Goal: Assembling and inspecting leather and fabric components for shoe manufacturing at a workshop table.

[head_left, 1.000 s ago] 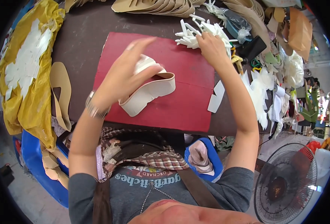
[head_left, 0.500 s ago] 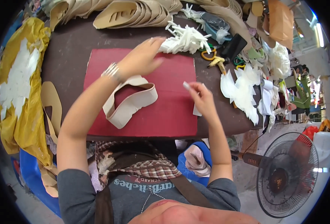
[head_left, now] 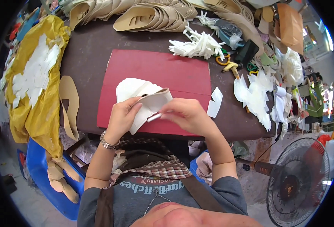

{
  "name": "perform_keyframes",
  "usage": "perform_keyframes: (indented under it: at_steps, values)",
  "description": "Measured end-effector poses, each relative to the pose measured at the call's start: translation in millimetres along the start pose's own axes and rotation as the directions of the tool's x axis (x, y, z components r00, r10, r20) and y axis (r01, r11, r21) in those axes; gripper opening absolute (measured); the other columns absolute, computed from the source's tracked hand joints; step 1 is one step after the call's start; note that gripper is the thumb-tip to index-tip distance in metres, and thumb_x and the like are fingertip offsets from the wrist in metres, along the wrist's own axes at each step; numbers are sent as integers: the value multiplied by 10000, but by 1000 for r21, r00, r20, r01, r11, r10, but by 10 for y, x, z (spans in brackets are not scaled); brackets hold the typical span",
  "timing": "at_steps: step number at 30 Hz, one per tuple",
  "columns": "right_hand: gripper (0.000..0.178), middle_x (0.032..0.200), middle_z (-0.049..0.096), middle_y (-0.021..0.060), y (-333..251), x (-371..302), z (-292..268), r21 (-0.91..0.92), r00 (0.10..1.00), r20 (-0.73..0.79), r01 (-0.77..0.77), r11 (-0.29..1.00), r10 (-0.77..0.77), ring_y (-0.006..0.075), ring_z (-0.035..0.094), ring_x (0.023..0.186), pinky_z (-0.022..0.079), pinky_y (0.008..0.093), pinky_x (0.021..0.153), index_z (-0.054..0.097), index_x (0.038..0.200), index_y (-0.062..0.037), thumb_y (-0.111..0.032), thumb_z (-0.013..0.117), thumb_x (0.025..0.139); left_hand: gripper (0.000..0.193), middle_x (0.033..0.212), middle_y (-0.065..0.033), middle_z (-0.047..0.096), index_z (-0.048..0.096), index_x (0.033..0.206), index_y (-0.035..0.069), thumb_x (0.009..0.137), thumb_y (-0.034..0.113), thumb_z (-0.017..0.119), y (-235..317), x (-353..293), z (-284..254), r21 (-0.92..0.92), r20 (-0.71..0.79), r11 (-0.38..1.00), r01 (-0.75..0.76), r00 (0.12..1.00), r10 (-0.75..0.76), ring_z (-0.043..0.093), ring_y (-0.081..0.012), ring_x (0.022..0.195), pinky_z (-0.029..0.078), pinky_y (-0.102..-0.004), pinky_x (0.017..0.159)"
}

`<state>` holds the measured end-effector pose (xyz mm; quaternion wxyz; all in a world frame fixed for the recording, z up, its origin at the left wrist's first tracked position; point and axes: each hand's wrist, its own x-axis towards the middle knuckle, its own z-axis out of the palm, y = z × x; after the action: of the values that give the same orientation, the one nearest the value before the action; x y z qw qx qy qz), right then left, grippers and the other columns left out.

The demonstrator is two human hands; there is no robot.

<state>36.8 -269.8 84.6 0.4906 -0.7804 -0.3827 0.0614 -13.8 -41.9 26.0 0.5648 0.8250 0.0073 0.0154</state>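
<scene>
A cream shoe upper point(head_left: 138, 89) is folded over above the red board point(head_left: 189, 77). My left hand point(head_left: 121, 116) pinches its near edge between thumb and fingers. At the upper's right-hand edge, my right hand point(head_left: 186, 114) is closed, with a small white strip point(head_left: 154, 117) at its fingertips. The strip lies against or just beside the upper's edge; I cannot tell which. Part of the upper is hidden behind my fingers. Right of the board lie a few white cut pieces point(head_left: 215, 101).
White strips point(head_left: 199, 44) are heaped behind the board, beside orange-handled scissors point(head_left: 222, 56). Stacked tan uppers point(head_left: 150, 19) line the back. Translucent white pieces point(head_left: 254, 92) lie right, white cutouts point(head_left: 38, 72) on yellow plastic point(head_left: 17, 113) left. A fan point(head_left: 297, 181) stands at lower right.
My left hand has come back from beside the strip heap and taken hold of the upper, now lifted and folded. My right hand has brought its white strip leftward to the upper. The view has shifted.
</scene>
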Motion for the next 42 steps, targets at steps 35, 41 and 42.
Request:
perform_keyframes:
  at_steps: [35, 41, 42]
  values:
    - [123, 722, 658, 112, 307, 253, 354, 18, 985, 142, -103, 995, 99, 152, 628, 632, 493, 275, 577, 689, 901, 4, -46, 710, 789, 352, 881, -76, 719, 671, 1112, -34, 847, 189, 734, 85, -224, 121, -235, 128, 946, 224, 972, -199, 629, -77, 793, 513, -244, 707]
    - [141, 717, 658, 127, 84, 170, 388, -338, 967, 24, -231, 913, 254, 191, 657, 621, 511, 290, 585, 676, 891, 24, -66, 713, 788, 275, 870, -78, 731, 682, 1099, -26, 890, 153, 683, -35, -237, 223, -360, 109, 903, 236, 971, -211, 620, -61, 786, 508, -235, 690]
    - [141, 717, 658, 127, 56, 133, 367, -338, 966, 20, -237, 911, 259, 191, 657, 621, 511, 290, 585, 676, 891, 24, -66, 713, 788, 261, 869, -77, 731, 684, 1097, -25, 896, 142, 674, -39, -255, 264, -358, 88, 912, 201, 980, -181, 615, -57, 782, 506, -230, 685]
